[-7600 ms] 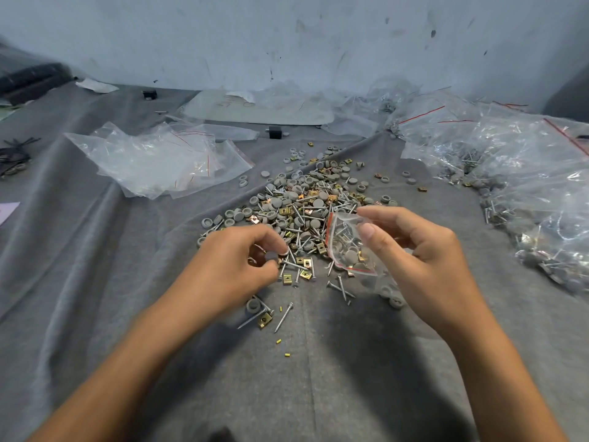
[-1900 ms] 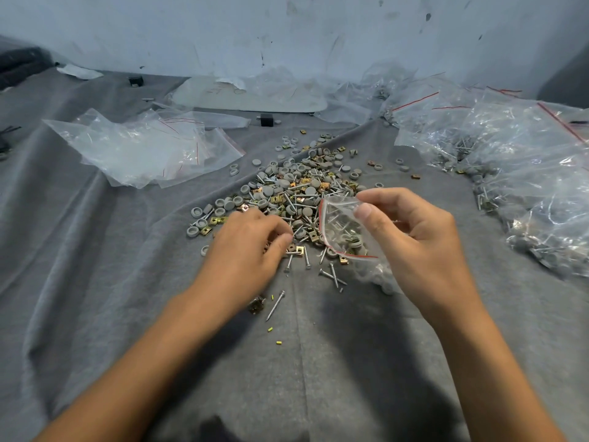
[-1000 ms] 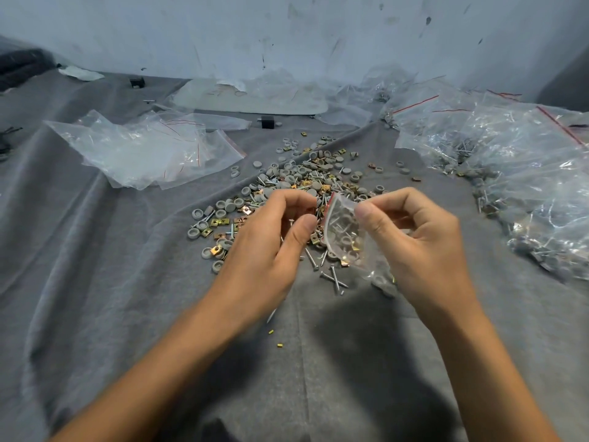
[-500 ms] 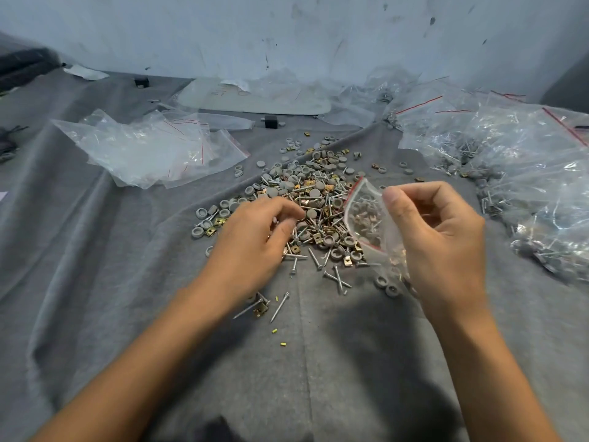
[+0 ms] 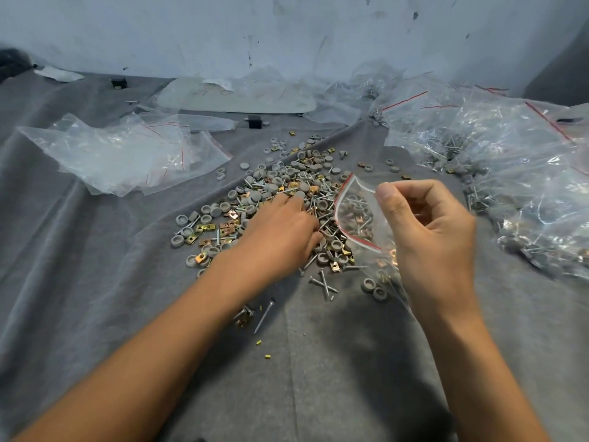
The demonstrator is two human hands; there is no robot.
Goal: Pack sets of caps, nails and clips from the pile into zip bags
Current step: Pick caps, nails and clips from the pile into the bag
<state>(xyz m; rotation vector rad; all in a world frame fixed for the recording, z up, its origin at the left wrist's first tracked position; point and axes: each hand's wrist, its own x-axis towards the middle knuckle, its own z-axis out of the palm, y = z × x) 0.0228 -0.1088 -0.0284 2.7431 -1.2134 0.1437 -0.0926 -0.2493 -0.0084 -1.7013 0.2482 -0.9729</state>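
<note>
One small clear zip bag [image 5: 357,215] with a red seal line is held just right of centre, its mouth gaping. The right hand [image 5: 433,237] pinches its upper rim between the thumb and curled fingers. Through the plastic, a few grey caps and brass-coloured clips show inside. The mouth faces left, toward the pile [image 5: 287,183] of grey caps, silver nails and brassy clips spread over the grey cloth-covered table [image 5: 318,362]. The left hand [image 5: 280,237] lies palm down on the near side of that pile, its fingers reaching in among the pieces. Whether it pinches anything cannot be told. A few stray nails [image 5: 264,311] lie nearer the person. Farther left sits a heap of empty bags [image 5: 127,157], and at far right a mound of filled bags [image 5: 510,186]. Several things could go wrong from here. The bag is held by one edge only, so its mouth could sag closed, or it could tip and spill. Sharp nail points could pierce the thin plastic or prick a finger. With the pieces so tangled, a wrong count could slip in unnoticed.
</note>
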